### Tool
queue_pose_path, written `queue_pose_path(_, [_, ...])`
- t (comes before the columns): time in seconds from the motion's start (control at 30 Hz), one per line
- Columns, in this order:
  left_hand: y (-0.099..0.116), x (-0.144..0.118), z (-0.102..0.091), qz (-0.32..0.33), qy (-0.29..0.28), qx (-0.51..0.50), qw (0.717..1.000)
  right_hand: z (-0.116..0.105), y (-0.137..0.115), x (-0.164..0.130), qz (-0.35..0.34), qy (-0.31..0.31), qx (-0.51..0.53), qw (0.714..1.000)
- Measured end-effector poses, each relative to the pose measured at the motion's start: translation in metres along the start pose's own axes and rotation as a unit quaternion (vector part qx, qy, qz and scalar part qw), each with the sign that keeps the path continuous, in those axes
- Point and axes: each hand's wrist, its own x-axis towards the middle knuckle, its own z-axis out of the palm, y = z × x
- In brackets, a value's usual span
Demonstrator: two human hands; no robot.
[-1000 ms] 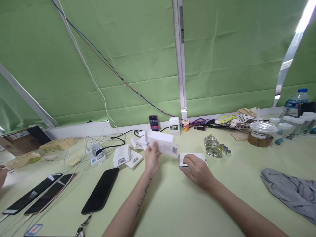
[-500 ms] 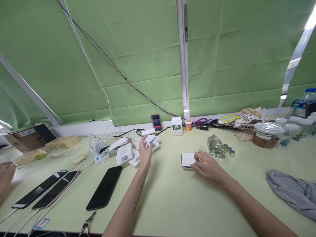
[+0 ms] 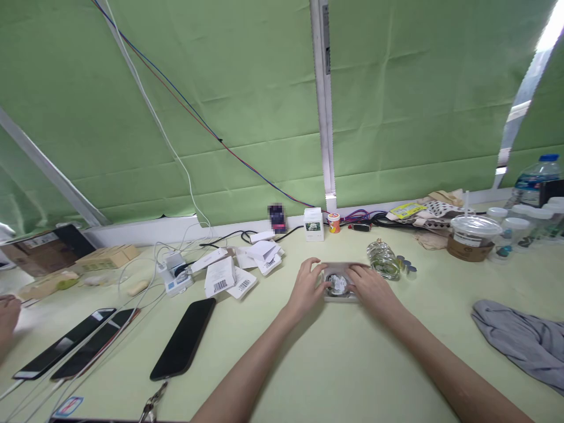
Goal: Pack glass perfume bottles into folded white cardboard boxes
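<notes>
A small white box lies on the table in front of me, its top side turned toward me. Through it shows a round, shiny, clear or silvery thing whose kind I cannot make out. My left hand grips the box's left side, with the thumb at the shiny thing. On the right side my right hand holds the box, its fingers curled over the edge. Just beyond that hand sits a clear glass bottle-like object, with several small grey caps beside it.
Flattened white cartons lie in a pile at left, near a power strip. A black phone and keys are closer. A lidded plastic cup and grey cloth are at right. Another person's hand shows far left.
My left hand has left the pile of white cartons, letting go of a white piece there, and moved right to the box. The box now shows its shiny contents between both hands.
</notes>
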Motion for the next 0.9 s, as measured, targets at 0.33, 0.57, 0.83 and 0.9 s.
queue_pose_path(0.33, [-0.009, 0.018, 0.013, -0.005, -0.017, -0.013, 1.0, -0.005, 0.005, -0.008, 0.005, -0.088, 0.067, 0.994])
queue_pose_path(0.57, [-0.032, 0.022, -0.07, -0.123, 0.181, 0.06, 0.974, -0.005, 0.007, -0.01, 0.043, -0.084, 0.148, 0.984])
queue_pose_path(0.83, [-0.042, -0.001, -0.101, -0.278, 0.156, 0.247, 0.915, -0.003, 0.008, -0.011, 0.048, -0.082, 0.167, 0.981])
queue_pose_path(0.9, [-0.035, 0.0, -0.088, -0.256, 0.111, 0.256, 0.926, -0.004, 0.008, -0.011, 0.047, -0.082, 0.169, 0.981])
